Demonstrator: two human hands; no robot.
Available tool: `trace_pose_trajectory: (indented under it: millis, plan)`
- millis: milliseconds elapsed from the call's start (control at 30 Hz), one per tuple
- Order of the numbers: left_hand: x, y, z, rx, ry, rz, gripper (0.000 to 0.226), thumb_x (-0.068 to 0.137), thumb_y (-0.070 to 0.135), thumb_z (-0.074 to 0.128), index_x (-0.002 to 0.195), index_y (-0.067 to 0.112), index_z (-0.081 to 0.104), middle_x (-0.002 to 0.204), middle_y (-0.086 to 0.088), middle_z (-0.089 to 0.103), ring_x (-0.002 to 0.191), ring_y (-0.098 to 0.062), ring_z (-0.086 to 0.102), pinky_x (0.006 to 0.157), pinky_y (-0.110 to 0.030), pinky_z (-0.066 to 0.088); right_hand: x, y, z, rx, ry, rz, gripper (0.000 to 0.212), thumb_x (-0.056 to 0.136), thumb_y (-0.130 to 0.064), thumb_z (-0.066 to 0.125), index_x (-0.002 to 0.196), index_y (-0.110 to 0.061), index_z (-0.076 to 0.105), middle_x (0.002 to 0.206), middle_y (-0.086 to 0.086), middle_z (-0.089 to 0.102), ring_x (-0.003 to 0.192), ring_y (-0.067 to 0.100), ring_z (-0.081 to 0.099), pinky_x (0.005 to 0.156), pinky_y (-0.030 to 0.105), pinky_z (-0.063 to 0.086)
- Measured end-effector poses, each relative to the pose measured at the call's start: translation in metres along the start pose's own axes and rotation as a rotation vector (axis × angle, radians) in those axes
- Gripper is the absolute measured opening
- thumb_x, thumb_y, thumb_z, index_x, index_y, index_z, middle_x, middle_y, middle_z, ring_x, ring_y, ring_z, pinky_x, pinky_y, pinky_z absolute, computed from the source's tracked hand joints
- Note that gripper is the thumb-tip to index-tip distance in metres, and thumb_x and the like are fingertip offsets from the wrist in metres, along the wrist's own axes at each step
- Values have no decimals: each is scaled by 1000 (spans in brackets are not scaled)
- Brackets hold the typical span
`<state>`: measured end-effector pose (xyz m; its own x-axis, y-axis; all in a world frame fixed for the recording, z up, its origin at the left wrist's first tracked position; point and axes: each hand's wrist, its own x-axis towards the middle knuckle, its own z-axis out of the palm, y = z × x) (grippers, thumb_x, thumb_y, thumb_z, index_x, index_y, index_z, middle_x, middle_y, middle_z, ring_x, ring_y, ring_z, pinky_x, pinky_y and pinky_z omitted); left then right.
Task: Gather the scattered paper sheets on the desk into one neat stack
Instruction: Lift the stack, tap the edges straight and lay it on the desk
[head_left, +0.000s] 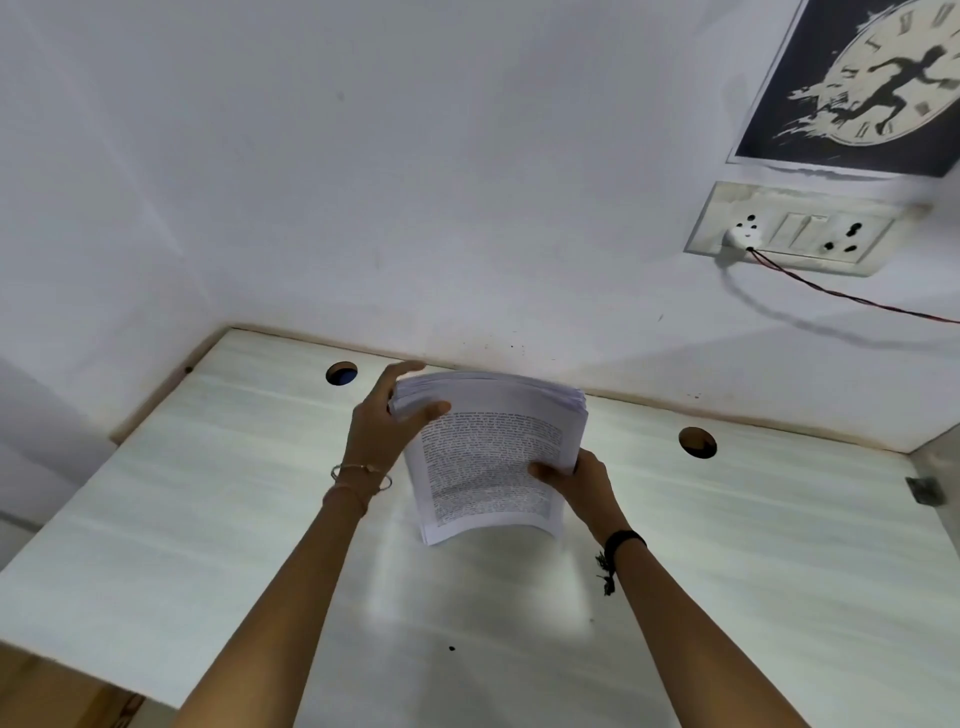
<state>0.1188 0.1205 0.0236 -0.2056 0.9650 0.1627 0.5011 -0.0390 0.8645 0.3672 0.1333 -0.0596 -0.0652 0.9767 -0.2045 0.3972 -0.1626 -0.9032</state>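
Note:
A thick stack of printed paper sheets (488, 457) is lifted above the white desk (208, 519), its printed face tilted toward me and its bottom edge bowed. My left hand (384, 426) grips the stack's upper left corner, thumb on the front and fingers over the top edge. My right hand (576, 480) holds the lower right side, thumb pressed on the printed page, fingers hidden behind the sheets. No loose sheets show on the desk.
The desk has two round cable holes (341, 373) (697, 442) near the back wall. A wall socket panel (789, 231) with a plugged red-black cord sits upper right, under a clock poster (872, 83). The desk's left edge drops off.

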Motion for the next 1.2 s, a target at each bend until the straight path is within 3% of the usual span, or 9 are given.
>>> trace_pose_trajectory:
  millis: [267,467,633,767,833,900,1000,1100,1200]
  plan:
    - [26,70,26,828,-471,186,49,70,61,66,104,26,62,104,0,68,100,-22,62,77,-28,42,2,0,-3,-46,-1,9,38,81,-23,74,109,0,63,92,6,62,81,21,58,55,10,40]
    - [22,82,55,870,-553,181,42,82,50,60,104,14,63,110,-8,66,103,-26,60,79,-30,42,-3,3,-10,-106,-22,10,31,80,-29,75,98,-8,62,84,1,62,71,14,56,50,9,39]
    - [21,83,20,578,-495,143,41,82,45,63,60,16,43,62,2,50,61,-18,45,56,-23,31,-10,23,-30,-96,59,71,54,65,-62,71,103,-26,54,93,-8,64,75,1,57,60,12,40]
    - [22,69,-16,188,-375,6,34,75,45,70,65,14,59,66,0,64,60,-16,56,58,-22,38,-21,48,-47,321,192,164,95,62,-62,77,139,-27,33,106,-9,56,97,11,56,87,29,45]
    - [17,55,-20,38,-340,-83,45,65,54,68,72,10,63,66,1,69,60,-11,61,60,-25,43,-26,48,-46,500,56,155,87,53,-65,79,120,-23,44,95,-5,60,96,13,60,90,33,48]
    - [11,40,-15,-36,-300,-174,44,60,56,66,69,14,60,57,7,66,53,-4,59,57,-22,42,-26,44,-38,577,-100,130,75,51,-61,83,109,-20,58,109,-3,68,104,17,65,93,38,52]
    - [3,22,-2,-104,-170,-266,59,49,67,57,77,15,59,69,0,65,62,-15,59,57,-20,45,-20,36,-29,607,4,50,57,66,-42,82,117,-22,64,115,-1,69,106,19,66,88,37,55]
    - [-6,8,9,-147,-64,-313,70,53,72,49,83,9,58,75,-8,62,66,-20,55,60,-24,42,-13,21,-25,589,129,-15,27,76,-29,73,100,-18,68,99,-3,72,93,17,66,77,32,55]
    - [-12,1,21,-244,17,-350,42,84,51,56,92,10,59,84,-8,61,76,-21,55,61,-21,41,-8,-2,-18,593,164,-82,22,79,-26,67,89,-6,64,89,4,65,82,18,61,74,37,51]
